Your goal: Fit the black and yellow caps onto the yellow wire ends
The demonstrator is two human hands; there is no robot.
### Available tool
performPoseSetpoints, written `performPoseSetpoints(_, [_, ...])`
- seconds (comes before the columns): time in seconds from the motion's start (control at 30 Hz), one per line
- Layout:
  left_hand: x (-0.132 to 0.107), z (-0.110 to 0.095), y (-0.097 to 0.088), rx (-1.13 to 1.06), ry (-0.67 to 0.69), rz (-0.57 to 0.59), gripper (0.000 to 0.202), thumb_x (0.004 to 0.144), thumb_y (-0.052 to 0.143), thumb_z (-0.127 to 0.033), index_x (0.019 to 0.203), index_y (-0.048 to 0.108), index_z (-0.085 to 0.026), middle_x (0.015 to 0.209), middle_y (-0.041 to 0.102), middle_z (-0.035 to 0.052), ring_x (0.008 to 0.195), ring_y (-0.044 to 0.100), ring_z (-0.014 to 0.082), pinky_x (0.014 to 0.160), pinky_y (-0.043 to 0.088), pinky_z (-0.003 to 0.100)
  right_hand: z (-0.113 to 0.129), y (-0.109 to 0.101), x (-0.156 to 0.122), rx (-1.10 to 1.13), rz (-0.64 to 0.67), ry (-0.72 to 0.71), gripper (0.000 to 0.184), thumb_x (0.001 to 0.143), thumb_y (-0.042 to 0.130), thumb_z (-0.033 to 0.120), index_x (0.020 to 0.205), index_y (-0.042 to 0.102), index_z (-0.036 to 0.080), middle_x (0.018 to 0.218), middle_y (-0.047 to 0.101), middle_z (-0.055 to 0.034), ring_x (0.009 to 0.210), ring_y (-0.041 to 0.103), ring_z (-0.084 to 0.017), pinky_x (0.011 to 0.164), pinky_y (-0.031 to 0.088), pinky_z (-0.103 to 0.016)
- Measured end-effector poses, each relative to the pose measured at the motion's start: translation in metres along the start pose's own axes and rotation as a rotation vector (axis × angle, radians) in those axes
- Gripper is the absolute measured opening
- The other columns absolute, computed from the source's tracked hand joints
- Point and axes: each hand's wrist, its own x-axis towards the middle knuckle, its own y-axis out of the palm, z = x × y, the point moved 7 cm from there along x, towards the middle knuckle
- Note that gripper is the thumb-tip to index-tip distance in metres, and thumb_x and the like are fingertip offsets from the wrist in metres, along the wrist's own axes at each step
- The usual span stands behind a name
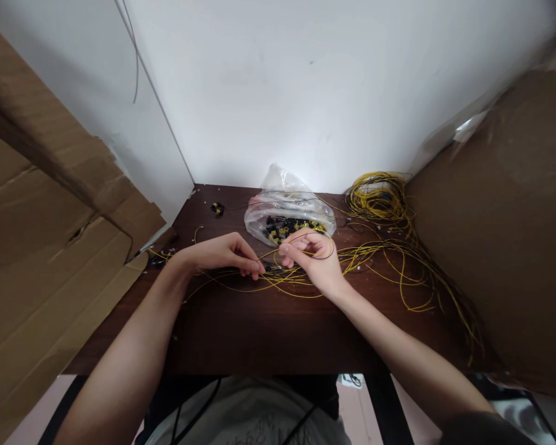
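Note:
My left hand (227, 253) rests low over the dark wooden table (269, 327), fingertips pinched on a small dark connector at the end of thin yellow wires (296, 285). My right hand (312, 256) faces it a few centimetres away, fingers curled and pinched on a yellow and a dark wire that loops over its knuckles. Both hands meet near the table's middle, just in front of a clear plastic bag (288, 213) holding several small black and yellow connectors.
A coil of yellow wires (380, 198) lies at the back right, with strands trailing along the right side. Cardboard sheets (50, 247) lean at the left and a brown box (505, 235) at the right. A small black part (217, 208) sits at the back left. White wall behind.

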Motion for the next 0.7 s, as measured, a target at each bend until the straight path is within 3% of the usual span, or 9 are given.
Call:
performPoseSetpoints(0.17, [0.001,0.001,-0.001,-0.004,-0.001,0.010,0.025,0.075,0.066,-0.035,0.079,0.074,-0.011,0.079,0.072,0.0092,0.068,0.059,0.0127,0.063,0.045,0.019,0.006,-0.021,0.009,0.230,-0.088,-0.004,0.012,0.068,0.073,0.024,0.071,0.064,0.017,0.063,0.066,0.0005,0.048,0.057,-0.007,0.046,0.047,-0.019])
performPoseSetpoints(0.33, [0.001,0.002,0.000,-0.032,0.009,0.036,0.023,0.075,0.066,-0.033,0.081,0.074,-0.013,0.078,0.072,0.0078,0.066,0.058,0.0115,0.061,0.044,0.019,0.010,-0.042,0.016,0.461,-0.160,0.048,0.014,0.065,0.075,0.022,0.068,0.062,0.019,0.061,0.061,0.0041,0.049,0.052,-0.003,0.045,0.044,-0.014])
performPoseSetpoints(0.5, [0.001,0.005,0.000,-0.056,0.000,0.047,0.022,0.075,0.067,-0.033,0.084,0.074,-0.014,0.079,0.072,0.0075,0.067,0.059,0.0111,0.063,0.045,0.019,0.019,-0.061,0.023,0.654,-0.177,-0.011,0.013,0.068,0.073,0.020,0.065,0.060,0.021,0.061,0.056,0.0051,0.049,0.046,-0.002,0.046,0.044,-0.013])
performPoseSetpoints(0.7, [0.002,0.006,-0.001,-0.085,0.003,0.040,0.023,0.076,0.066,-0.032,0.087,0.074,-0.014,0.080,0.072,0.0074,0.067,0.059,0.0108,0.064,0.046,0.019,0.025,-0.091,0.028,0.833,-0.199,-0.127,0.011,0.073,0.069,0.017,0.068,0.060,0.021,0.060,0.057,0.0062,0.052,0.050,-0.001,0.050,0.048,-0.010])
